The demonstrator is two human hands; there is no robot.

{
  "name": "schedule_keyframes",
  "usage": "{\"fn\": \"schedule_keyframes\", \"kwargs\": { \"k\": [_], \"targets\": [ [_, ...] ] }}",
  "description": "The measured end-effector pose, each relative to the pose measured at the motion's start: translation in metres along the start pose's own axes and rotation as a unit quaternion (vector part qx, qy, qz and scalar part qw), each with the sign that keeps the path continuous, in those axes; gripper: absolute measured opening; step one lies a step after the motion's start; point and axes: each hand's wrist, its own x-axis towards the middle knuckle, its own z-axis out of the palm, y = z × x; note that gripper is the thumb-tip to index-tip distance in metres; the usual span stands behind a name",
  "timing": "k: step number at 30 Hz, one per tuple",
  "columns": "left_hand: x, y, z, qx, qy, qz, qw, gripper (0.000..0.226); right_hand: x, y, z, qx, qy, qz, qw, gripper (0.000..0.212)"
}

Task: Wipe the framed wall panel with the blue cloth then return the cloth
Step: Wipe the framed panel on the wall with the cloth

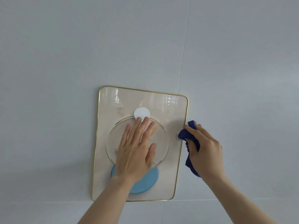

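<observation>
We see the rounded-corner, gold-framed glossy cream wall panel [175,110] hanging on a pale grey wall [64,62]. Our left hand [135,149] lies flat against it, fingers straight and spread, gripping nothing, covering part of the panel's large circle design; the fingertips reach a small white disc [141,112]. Our right hand [205,146] is curled tight around the bunched dark blue cloth [183,134], pressing it to the panel's right edge, a tail hanging below.

head view, facing wall [64,46], close
</observation>
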Motion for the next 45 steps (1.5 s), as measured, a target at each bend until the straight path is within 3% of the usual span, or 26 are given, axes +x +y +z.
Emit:
{"fn": "schedule_keyframes", "kwargs": {
  "k": [8,13,17,25,30,45],
  "targets": [
    [0.015,-0.078,-0.050,0.035,0.042,-0.091,0.994,0.078,0.027,-0.085,0.052,0.075,0.038,-0.102,0.991,0.055],
    [0.016,-0.114,-0.041,0.098,-0.006,-0.080,0.992,0.105,0.047,-0.131,0.083,0.073,0.041,-0.140,0.987,0.062],
    [0.015,-0.128,-0.026,0.100,-0.001,-0.066,0.993,0.119,0.062,-0.151,0.110,0.074,0.045,-0.165,0.983,0.064],
    [0.014,-0.137,-0.012,0.094,0.036,-0.057,0.993,0.120,0.075,-0.130,0.156,-0.026,0.067,-0.271,0.960,0.047],
    [0.013,-0.140,-0.008,0.104,0.049,-0.048,0.992,0.119,0.071,-0.123,0.166,-0.039,0.090,-0.298,0.950,0.045],
    [0.012,-0.144,-0.007,0.151,0.031,-0.033,0.988,0.122,0.059,-0.106,0.161,-0.060,0.052,-0.348,0.934,0.044]
  ]
}}
